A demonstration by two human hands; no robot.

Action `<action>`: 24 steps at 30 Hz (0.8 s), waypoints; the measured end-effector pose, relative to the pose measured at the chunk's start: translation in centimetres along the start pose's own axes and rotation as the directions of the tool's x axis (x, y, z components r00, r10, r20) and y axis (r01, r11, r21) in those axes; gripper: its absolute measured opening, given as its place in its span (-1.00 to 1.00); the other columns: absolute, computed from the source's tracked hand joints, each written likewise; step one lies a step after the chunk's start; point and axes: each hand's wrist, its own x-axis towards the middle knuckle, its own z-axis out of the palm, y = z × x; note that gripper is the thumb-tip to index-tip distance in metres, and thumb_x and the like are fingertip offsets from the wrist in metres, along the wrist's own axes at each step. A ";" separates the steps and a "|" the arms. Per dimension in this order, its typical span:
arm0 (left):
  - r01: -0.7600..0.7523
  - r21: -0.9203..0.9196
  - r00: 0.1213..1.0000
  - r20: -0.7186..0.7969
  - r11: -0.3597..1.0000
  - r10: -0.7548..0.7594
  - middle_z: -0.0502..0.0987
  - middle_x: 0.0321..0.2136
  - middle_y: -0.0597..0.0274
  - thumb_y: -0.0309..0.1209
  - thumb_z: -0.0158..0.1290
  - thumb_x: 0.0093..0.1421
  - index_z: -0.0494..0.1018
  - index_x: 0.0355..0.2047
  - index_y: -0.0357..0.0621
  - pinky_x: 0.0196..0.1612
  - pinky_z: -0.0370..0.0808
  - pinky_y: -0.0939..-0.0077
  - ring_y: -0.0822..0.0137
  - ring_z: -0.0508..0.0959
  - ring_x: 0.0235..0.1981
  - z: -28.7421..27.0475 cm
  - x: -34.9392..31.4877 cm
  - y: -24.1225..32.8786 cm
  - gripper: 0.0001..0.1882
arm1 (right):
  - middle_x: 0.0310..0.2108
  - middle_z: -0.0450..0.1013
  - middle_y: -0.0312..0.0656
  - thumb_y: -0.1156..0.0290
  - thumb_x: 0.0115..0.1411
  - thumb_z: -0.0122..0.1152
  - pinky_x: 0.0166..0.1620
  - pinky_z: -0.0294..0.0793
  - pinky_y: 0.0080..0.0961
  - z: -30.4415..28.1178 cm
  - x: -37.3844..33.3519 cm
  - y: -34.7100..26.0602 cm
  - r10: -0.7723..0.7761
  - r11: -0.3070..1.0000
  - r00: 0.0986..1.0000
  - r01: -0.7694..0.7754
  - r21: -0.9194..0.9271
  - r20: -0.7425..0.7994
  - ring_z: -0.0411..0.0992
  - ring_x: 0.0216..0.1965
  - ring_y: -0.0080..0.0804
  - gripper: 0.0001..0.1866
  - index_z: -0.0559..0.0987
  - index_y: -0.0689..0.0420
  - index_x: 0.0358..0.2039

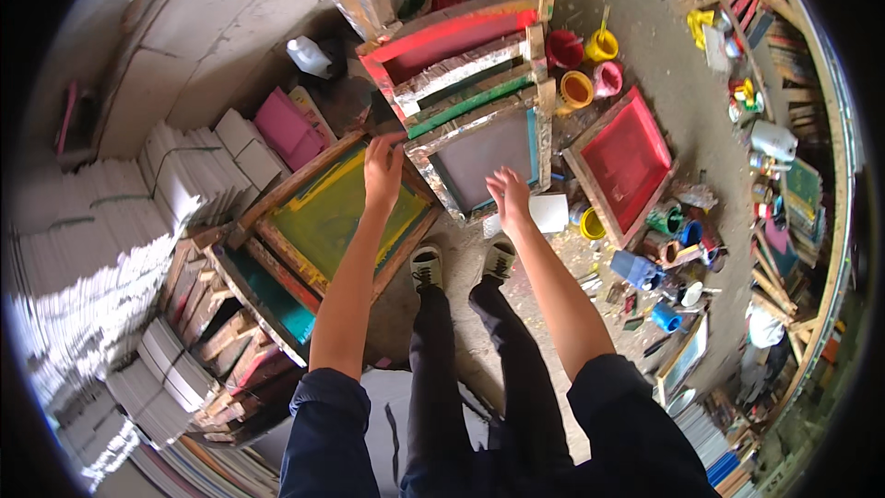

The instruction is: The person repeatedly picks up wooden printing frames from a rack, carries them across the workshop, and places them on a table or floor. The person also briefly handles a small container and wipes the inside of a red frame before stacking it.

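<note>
My left hand (382, 171) is held out with loosely bent fingers, nothing visible in it, by the upper right corner of a wooden screen-printing frame with yellow-green mesh (341, 212). My right hand (509, 199) is raised, its fingers apart and empty, in front of the lower part of a grey-meshed screen-printing frame (484, 161). That grey frame leans against several more frames, among them a red one (452, 41) and one with a green bar (475, 103). Whether either hand touches a frame I cannot tell.
A red-meshed frame (627, 166) leans at the right, near yellow and red paint pots (576, 90). Blue containers (636, 269) and scraps litter the floor. Tall paper stacks (83, 240) and a pink box (288, 129) stand left. White paper (544, 214) lies beyond my shoes.
</note>
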 end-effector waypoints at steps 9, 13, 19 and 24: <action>-0.280 0.257 0.956 0.158 0.925 0.246 0.34 -0.10 0.02 -0.37 -0.07 0.10 0.30 -0.05 -0.13 0.00 0.23 0.26 0.06 0.30 -0.04 9.7 7.0 -3.7 -0.63 | -0.16 0.18 -0.11 0.24 0.15 0.03 -0.07 0.32 -0.37 7.9 8.1 -0.9 0.044 0.992 0.999 -0.047 0.117 0.020 0.24 -0.21 -0.41 -0.40 0.02 0.23 0.07; -0.158 0.421 0.981 0.171 0.893 0.093 0.33 -0.15 0.04 -0.21 -0.05 0.08 0.29 -0.04 -0.10 -0.04 0.22 0.21 0.05 0.30 -0.10 10.7 6.8 -2.6 -0.56 | -0.12 0.15 -0.07 0.26 0.17 -0.01 -0.02 0.29 -0.34 8.0 7.1 -1.6 0.061 0.993 0.998 -0.060 0.099 -0.006 0.23 -0.18 -0.33 -0.45 0.04 0.23 0.06; -0.175 0.491 0.879 0.468 0.853 -0.089 0.30 -0.23 -0.04 -0.03 0.01 0.03 0.30 -0.06 -0.13 -0.11 0.28 0.22 0.06 0.31 -0.14 9.2 0.8 2.2 -0.44 | -0.03 0.12 -0.14 0.19 0.19 -0.09 0.05 0.17 -0.27 1.9 -1.3 -0.1 0.089 0.996 0.995 -0.089 0.010 -0.044 0.14 -0.02 -0.38 -0.47 0.06 0.18 0.07; 0.003 0.196 0.845 0.525 0.981 -0.108 0.40 -0.24 -0.14 -0.13 0.04 0.04 0.18 -0.03 -0.24 -0.22 0.38 0.17 -0.09 0.42 -0.23 10.6 -5.0 4.9 -0.41 | -0.07 0.21 -0.17 0.23 0.16 -0.10 -0.05 0.21 -0.38 -3.7 -6.2 0.5 0.165 0.986 0.985 -0.165 0.023 -0.039 0.20 -0.06 -0.41 -0.51 0.14 0.16 0.05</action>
